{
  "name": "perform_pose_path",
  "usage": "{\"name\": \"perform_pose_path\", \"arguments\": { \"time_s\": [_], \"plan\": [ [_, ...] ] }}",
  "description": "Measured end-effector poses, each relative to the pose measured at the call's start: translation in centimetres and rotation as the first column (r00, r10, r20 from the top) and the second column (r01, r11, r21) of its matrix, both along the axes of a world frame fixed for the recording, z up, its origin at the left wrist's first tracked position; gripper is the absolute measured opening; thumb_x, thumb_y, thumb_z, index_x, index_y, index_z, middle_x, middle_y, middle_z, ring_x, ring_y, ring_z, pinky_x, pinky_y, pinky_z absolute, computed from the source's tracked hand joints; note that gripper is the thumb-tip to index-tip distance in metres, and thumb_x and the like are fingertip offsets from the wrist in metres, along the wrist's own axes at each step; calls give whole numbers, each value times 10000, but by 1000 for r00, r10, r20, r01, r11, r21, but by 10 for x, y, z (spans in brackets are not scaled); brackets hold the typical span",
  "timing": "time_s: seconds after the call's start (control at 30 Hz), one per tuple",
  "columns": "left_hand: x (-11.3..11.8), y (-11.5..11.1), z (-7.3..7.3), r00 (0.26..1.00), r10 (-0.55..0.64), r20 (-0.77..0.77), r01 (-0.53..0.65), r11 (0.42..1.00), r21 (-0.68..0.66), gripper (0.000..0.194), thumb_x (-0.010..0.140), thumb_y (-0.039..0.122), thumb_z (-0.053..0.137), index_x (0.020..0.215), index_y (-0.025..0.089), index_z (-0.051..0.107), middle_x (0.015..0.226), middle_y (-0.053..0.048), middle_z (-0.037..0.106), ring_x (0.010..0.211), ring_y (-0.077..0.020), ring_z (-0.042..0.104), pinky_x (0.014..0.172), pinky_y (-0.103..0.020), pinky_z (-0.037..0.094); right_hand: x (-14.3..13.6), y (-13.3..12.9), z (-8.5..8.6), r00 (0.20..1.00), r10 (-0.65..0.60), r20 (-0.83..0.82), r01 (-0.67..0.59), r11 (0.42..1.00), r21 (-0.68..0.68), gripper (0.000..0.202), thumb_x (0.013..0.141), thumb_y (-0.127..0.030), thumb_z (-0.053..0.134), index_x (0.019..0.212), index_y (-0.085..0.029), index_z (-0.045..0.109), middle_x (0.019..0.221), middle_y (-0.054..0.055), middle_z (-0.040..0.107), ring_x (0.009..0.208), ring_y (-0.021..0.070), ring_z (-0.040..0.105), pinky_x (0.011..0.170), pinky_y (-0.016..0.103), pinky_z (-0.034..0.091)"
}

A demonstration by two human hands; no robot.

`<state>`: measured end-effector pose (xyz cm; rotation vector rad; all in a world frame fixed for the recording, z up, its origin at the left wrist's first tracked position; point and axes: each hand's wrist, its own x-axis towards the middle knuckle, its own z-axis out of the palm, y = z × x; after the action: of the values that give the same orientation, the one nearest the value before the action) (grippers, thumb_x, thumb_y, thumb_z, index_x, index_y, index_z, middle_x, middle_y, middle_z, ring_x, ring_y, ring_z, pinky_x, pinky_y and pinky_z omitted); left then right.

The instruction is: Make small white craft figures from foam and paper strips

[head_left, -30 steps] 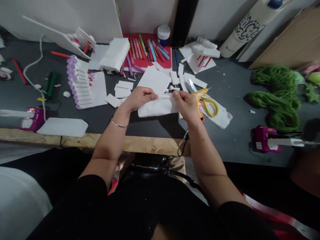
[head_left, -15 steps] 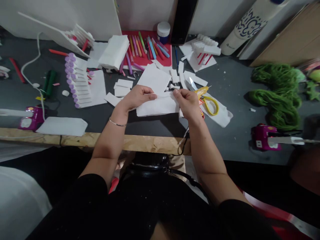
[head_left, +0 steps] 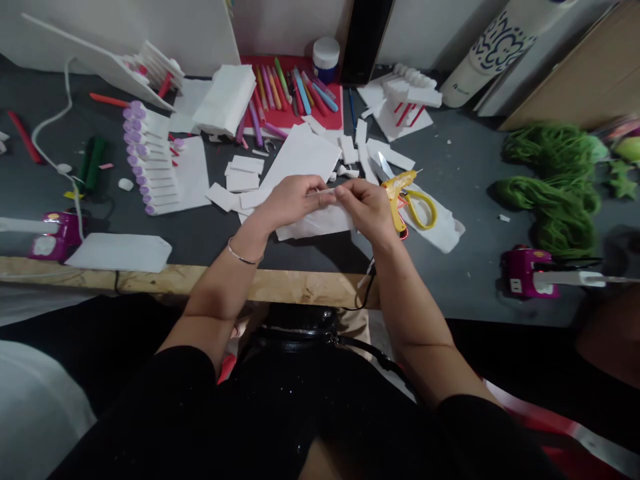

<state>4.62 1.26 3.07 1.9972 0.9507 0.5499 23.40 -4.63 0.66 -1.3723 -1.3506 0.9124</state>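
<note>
My left hand (head_left: 299, 200) is closed on the upper edge of a thin white paper sheet (head_left: 315, 225), thumb against fingers. Opposite it, my right hand (head_left: 367, 205) pinches the same edge, and the two sets of fingertips almost meet. The sheet hangs over the near side of the table, partly hidden by my fingers. Just right of my right hand lies a yellow glue gun (head_left: 396, 193). Beside it are scissors (head_left: 423, 210) with yellow handles, resting on a white strip. Behind my hands is a flat white board (head_left: 307, 157).
White offcuts (head_left: 243, 175) lie left of my hands, near a model with purple-tipped rolls (head_left: 160, 160). Markers (head_left: 285, 93) rest on a red sheet at the back, beside a white-lidded jar (head_left: 325, 59). Green yarn (head_left: 555, 193) and a purple power socket (head_left: 530, 273) are right.
My hands have come closer together along the sheet's upper edge. The left hand has turned over the edge, covering more of the sheet.
</note>
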Motion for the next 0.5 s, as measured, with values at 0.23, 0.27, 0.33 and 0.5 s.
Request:
{"name": "perform_pose_path", "arguments": {
  "time_s": [0.23, 0.27, 0.33, 0.5],
  "plan": [
    [-5, 7, -14, 990, 70, 119, -46, 980, -194, 442, 824, 600, 733, 741, 167, 701, 568, 37, 471, 541, -90, 340, 529, -265, 245, 1, 5, -7, 990, -25, -136, 16, 997, -71, 434, 767, -671, 769, 854, -249, 717, 768, 10, 648, 715, 141, 560, 629, 295, 471],
    [-5, 7, -14, 990, 60, 130, -32, 977, -209, 417, 819, 578, 736, 772, 165, 716, 578, 35, 490, 544, -88, 342, 528, -260, 250, 0, 5, -8, 988, -18, -154, 5, 997, -81, 399, 758, -625, 788, 845, -243, 717, 766, 9, 651, 708, 138, 555, 620, 292, 460],
    [-5, 6, -14, 992, 24, 127, 5, 974, -225, 385, 816, 542, 732, 779, 159, 721, 592, 29, 517, 555, -88, 357, 531, -250, 266, 0, 5, -10, 988, -27, -153, 12, 995, -95, 337, 782, -559, 769, 791, -228, 706, 716, -3, 625, 662, 122, 517, 583, 280, 414],
    [-2, 5, -15, 993, 46, 112, -22, 979, -200, 386, 822, 537, 719, 801, 153, 748, 650, -3, 604, 599, -106, 446, 566, -254, 323, 0, 5, -12, 992, -5, -123, -7, 995, -96, 312, 796, -517, 749, 771, -211, 693, 702, -15, 619, 654, 106, 504, 580, 263, 396]
  ]
}}
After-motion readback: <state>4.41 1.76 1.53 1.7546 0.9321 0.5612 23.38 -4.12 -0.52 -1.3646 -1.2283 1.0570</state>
